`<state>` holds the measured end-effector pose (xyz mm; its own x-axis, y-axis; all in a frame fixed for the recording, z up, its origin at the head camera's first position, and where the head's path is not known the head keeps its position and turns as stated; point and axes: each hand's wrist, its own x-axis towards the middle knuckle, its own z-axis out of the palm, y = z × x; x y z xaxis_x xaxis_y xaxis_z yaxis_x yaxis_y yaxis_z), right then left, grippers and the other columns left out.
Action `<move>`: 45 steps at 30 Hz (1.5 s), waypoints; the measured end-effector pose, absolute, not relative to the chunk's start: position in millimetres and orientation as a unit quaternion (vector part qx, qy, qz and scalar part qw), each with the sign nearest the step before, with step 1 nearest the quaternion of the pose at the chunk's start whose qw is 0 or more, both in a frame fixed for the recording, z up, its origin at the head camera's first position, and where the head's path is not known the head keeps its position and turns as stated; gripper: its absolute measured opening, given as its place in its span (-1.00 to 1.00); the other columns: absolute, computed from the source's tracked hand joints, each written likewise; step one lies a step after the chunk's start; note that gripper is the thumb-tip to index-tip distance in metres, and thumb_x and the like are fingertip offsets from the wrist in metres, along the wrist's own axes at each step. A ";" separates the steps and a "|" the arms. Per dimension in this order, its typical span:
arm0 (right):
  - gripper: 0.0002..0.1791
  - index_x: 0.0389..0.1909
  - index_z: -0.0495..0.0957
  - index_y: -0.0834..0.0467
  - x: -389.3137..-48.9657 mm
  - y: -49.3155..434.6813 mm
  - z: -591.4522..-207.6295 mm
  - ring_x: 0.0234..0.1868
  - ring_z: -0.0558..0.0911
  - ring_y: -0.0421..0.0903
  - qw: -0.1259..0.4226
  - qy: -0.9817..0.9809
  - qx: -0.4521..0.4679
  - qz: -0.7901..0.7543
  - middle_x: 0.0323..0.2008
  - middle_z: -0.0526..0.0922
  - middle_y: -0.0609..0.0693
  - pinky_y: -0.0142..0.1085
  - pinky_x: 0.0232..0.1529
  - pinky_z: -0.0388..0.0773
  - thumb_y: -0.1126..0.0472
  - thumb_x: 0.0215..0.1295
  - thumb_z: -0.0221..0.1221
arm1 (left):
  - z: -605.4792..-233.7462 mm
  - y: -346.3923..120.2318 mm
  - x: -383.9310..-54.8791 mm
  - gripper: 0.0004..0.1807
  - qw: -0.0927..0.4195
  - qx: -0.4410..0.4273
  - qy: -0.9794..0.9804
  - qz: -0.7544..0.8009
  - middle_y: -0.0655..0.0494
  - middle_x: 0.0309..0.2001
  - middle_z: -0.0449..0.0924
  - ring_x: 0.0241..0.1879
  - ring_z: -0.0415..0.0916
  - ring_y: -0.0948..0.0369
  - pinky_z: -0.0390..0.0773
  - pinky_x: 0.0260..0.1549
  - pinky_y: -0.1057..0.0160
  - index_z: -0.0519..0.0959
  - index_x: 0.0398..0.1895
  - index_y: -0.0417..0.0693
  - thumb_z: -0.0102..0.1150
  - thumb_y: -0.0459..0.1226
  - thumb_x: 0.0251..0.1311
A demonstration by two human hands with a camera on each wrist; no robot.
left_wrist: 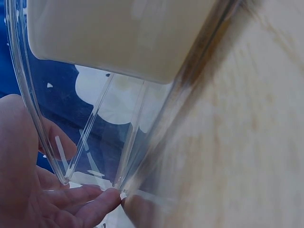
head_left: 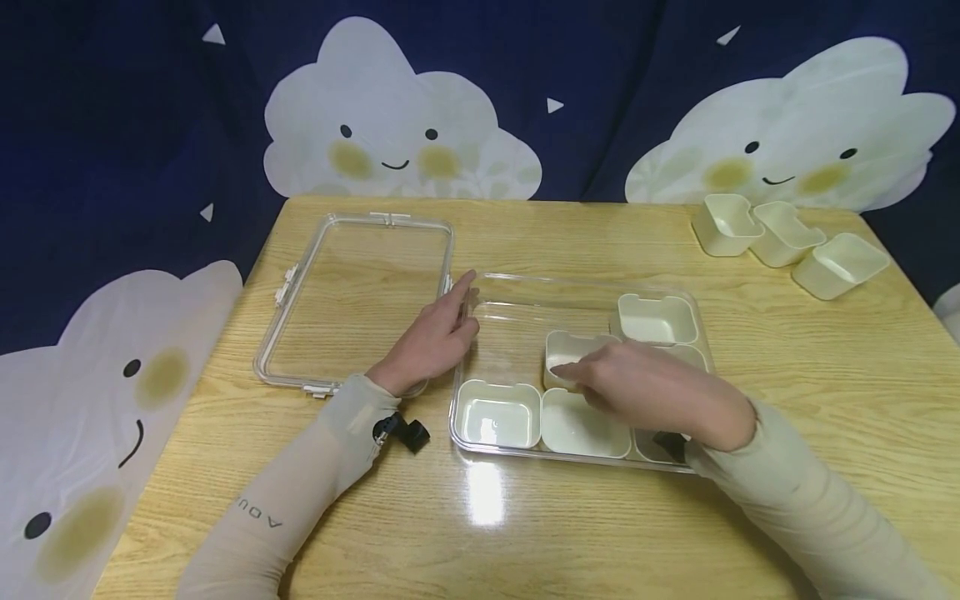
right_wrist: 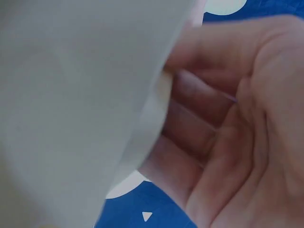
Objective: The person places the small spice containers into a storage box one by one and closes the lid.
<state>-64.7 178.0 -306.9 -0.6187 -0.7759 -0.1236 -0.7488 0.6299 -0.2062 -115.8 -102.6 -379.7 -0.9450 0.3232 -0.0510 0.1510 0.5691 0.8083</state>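
A clear plastic box (head_left: 517,312) lies in the middle of the table, with several cream cups in it, among them a front-left cup (head_left: 498,417) and a rear-right cup (head_left: 657,319). My left hand (head_left: 435,337) grips the box's left wall near the far corner. In the left wrist view, fingers (left_wrist: 80,204) lie along the clear wall and one fingertip shows through it. My right hand (head_left: 645,383) pinches the wall of a cream cup (head_left: 558,350) in the box's middle row, its index finger reaching inside. That hand partly covers neighbouring cups.
Left of the box lies a clear lid (head_left: 360,300) with white clips. Three loose cream cups (head_left: 727,225) stand at the table's far right. A dark curtain (head_left: 585,50) with cloud faces hangs behind the wooden table (head_left: 555,533).
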 end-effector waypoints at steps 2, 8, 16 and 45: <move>-0.72 -0.05 0.73 -0.01 -65.1 178.1 -307.8 -0.55 0.38 -0.33 0.102 0.891 -0.437 -0.067 -0.58 0.49 -0.22 -0.48 -0.52 0.35 0.37 0.32 0.26 | -379.6 -102.4 -115.7 -0.17 0.097 0.134 0.879 0.447 -0.07 0.56 0.31 0.27 0.40 0.04 0.37 0.44 -0.04 -0.11 0.71 0.02 -0.12 -0.22 0.40; -0.77 -0.10 0.73 0.02 -65.9 179.3 -310.6 -0.50 0.48 -0.32 0.102 0.877 -0.465 -0.065 -0.51 0.62 -0.20 -0.39 -0.45 0.51 0.30 0.24 0.37 | -379.0 -102.8 -114.7 -0.17 0.099 0.131 0.877 0.451 -0.06 0.57 0.30 0.31 0.39 0.06 0.34 0.48 -0.03 -0.12 0.71 0.03 -0.11 -0.22 0.40; -0.69 -0.04 0.74 0.10 -66.3 179.9 -312.9 -0.43 0.59 -0.28 0.104 0.875 -0.469 -0.067 -0.38 0.75 -0.10 -0.35 -0.37 0.61 0.32 0.16 0.42 | -379.2 -103.2 -114.3 -0.16 0.100 0.133 0.876 0.453 -0.07 0.54 0.32 0.42 0.36 0.01 0.30 0.51 -0.03 -0.12 0.71 0.05 -0.11 -0.22 0.40; -0.72 -0.45 0.56 0.00 -68.0 176.3 -320.2 -0.58 0.31 -0.29 0.082 0.882 -0.459 -0.072 -0.65 0.39 -0.20 -0.46 -0.55 0.29 0.48 0.12 0.26 | -378.1 -103.5 -114.2 -0.16 0.097 0.137 0.881 0.442 -0.09 0.59 0.25 0.49 0.28 0.06 0.19 0.59 -0.02 -0.12 0.71 0.06 -0.12 -0.20 0.41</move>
